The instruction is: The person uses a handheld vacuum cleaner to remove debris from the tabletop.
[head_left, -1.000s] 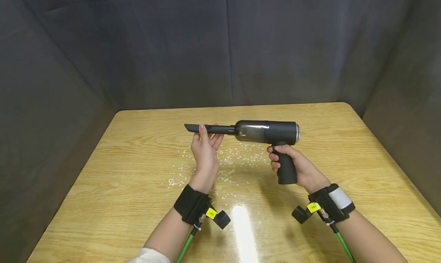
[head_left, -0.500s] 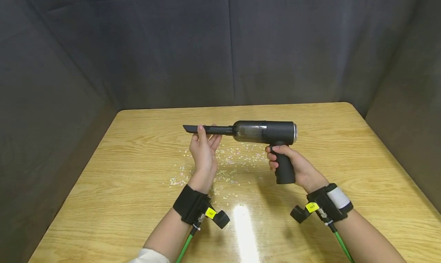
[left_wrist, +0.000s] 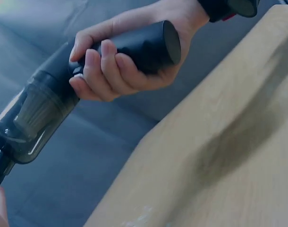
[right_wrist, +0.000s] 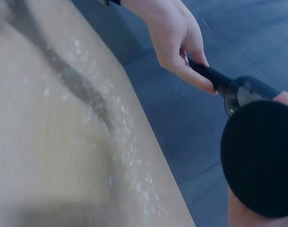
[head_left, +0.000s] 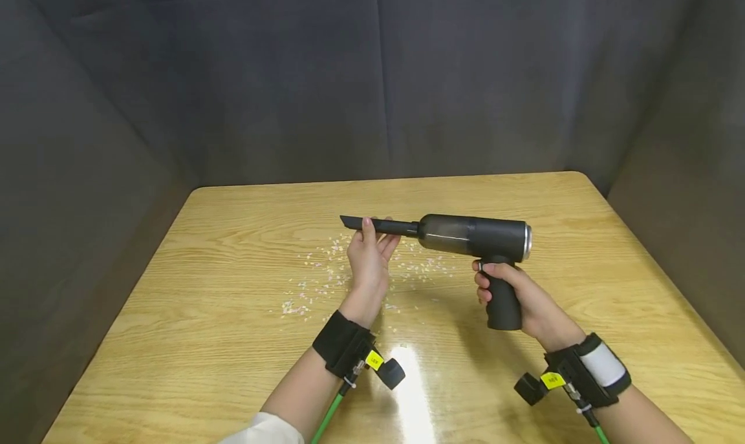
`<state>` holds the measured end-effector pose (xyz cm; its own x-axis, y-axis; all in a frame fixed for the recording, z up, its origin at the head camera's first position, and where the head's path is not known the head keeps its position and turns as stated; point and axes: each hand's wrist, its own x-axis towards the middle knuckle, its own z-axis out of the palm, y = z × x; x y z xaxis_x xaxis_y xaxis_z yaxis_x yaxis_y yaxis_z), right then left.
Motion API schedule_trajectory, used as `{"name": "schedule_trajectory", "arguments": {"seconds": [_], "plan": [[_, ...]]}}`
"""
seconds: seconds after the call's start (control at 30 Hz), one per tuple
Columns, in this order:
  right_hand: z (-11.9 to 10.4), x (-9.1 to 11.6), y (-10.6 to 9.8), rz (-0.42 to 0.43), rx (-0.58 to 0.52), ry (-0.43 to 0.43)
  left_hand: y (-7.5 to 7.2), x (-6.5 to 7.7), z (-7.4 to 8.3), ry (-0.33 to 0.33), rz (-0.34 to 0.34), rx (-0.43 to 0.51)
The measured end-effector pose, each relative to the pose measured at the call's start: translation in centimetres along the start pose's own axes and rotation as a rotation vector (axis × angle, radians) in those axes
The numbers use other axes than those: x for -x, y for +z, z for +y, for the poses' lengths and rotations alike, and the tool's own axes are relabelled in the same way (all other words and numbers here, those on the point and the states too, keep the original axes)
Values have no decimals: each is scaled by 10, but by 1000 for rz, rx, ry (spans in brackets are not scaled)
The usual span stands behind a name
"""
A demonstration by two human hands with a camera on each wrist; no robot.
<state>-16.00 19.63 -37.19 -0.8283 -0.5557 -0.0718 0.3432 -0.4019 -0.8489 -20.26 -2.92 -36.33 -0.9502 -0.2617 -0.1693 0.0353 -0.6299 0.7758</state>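
Observation:
A black handheld vacuum cleaner (head_left: 495,237) with a smoky see-through dust chamber (head_left: 445,233) is held level above the table. My right hand (head_left: 524,295) grips its handle, fingers wrapped round it, the thumb near the top; the left wrist view shows these curled fingers (left_wrist: 111,71) clearly. At the other end, my left hand (head_left: 369,263) pinches the slim crevice nozzle (head_left: 396,227) between thumb and fingers, as the right wrist view also shows. The nozzle's slanted tip points left. Small pale paper bits (head_left: 297,307) lie scattered on the table below and behind the left hand.
The wooden table (head_left: 192,340) has dark fabric walls (head_left: 279,95) behind it and at both sides. Each wrist wears a black strap with a camera and a green cable (head_left: 327,418). Light glares off the table's front middle.
Both hands and the vacuum cleaner have shifted right and slightly nearer in the head view, after a tiny leftward drift. The holds on handle and nozzle stay the same.

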Motion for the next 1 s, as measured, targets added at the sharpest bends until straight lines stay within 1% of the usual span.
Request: {"name": "schedule_trajectory", "arguments": {"seconds": [0.17, 0.27, 0.3, 0.37, 0.5, 0.6, 0.7, 0.8, 0.9, 1.0], "plan": [[2, 32, -7, 76, 80, -53, 11, 6, -24, -97, -84, 3], [4, 52, -12, 126, 126, -66, 20, 13, -39, -157, -119, 0], [5, 58, -14, 147, 133, -68, 23, 15, -45, -185, -119, 2], [7, 70, -17, 200, 166, -74, 29, 20, -56, -243, -111, 15], [15, 90, -21, 345, 255, -78, 38, 27, -79, -344, -101, 54], [21, 102, -21, 448, 335, -84, 43, 33, -95, -402, -133, 82], [25, 110, -20, 510, 412, -112, 48, 38, -108, -461, -175, 103], [28, 114, -19, 547, 487, -145, 51, 44, -116, -495, -215, 103], [30, 117, -19, 580, 534, -138, 52, 48, -123, -503, -245, 80], [31, 120, -20, 603, 557, -112, 52, 52, -127, -498, -237, 67]]}}
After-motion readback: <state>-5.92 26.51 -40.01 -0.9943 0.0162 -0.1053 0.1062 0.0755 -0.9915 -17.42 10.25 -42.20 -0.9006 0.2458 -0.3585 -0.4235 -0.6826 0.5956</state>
